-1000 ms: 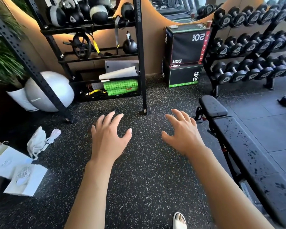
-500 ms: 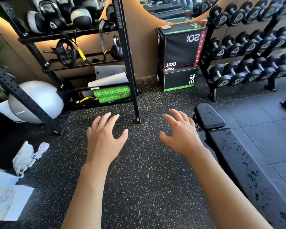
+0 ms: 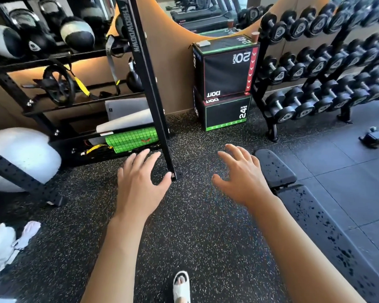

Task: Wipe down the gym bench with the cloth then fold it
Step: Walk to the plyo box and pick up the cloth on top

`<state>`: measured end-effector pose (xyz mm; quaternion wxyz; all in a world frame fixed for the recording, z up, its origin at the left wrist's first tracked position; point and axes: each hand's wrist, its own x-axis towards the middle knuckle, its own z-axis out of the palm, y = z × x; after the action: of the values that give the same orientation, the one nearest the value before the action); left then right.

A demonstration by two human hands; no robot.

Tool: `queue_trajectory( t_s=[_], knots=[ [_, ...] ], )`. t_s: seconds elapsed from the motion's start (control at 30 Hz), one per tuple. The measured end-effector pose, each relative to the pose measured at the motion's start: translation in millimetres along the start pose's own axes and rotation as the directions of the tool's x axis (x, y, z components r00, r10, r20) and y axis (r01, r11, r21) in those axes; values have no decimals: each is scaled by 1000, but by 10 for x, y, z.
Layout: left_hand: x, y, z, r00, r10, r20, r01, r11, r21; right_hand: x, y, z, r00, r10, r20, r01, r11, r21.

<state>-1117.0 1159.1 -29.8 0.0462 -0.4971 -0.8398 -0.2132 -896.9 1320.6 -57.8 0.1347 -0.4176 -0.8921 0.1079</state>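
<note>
Head view, catalogue of items.

Bench (image 3: 328,228): black padded bench, running from 3 o'clock down to 5 o'clock along the right side of the frame. Small separate seat pad (image 3: 274,169) at its far end, just beside the right hand. Surface flecked with dark wet-looking spots. Judged heavy and steel-framed, with firm padding under a smooth vinyl-type skin; likely slick where wet. Not an item to lift; it should take wiping pressure without shifting.

Cloth: none identifiable for certain. White soft bundle (image 3: 2,250) on the floor at 8 o'clock, well apart from both hands, could be a cloth or a pouch; cannot tell which. If cloth, judged light, limp, easily bunched; best taken by pinching a gathered fold or an edge, then spread flat under the palm for wiping, and held by its corners for folding.

Left hand (image 3: 138,184): at 11 o'clock of centre, palm down, fingers straight and spread. Holds nothing, touches nothing visible; it hovers above the speckled floor (image 3: 184,237), in front of the black rack post (image 3: 149,88).

Right hand (image 3: 243,178): at 1 o'clock of centre, palm down, fingers spread and slightly bent. Empty. Its outer edge overlaps the seat pad in the frame; contact cannot be told.

Task progress, as a judgement: wiping not yet begun, cloth not yet in hand.
</note>
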Motion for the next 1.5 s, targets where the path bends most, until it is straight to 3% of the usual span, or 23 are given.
queue_trajectory(
  t_s=[0.4,0.67,0.9,1.5],
  knots=[
    [1935,-840,231,996,79,50,-75,995,-68,1771,-472,289,996,86,-38,-86,996,-14],
    [2747,-942,449,992,110,53,-105,991,-87,2562,-402,383,993,110,-45,-111,994,-16],
    [3430,-643,905,989,130,68,-124,989,-77,3176,139,473,990,135,-43,-136,991,-10],
    [5458,861,2049,991,115,65,-112,993,-45,5082,2128,146,987,155,-45,-155,988,12]
  ],
)
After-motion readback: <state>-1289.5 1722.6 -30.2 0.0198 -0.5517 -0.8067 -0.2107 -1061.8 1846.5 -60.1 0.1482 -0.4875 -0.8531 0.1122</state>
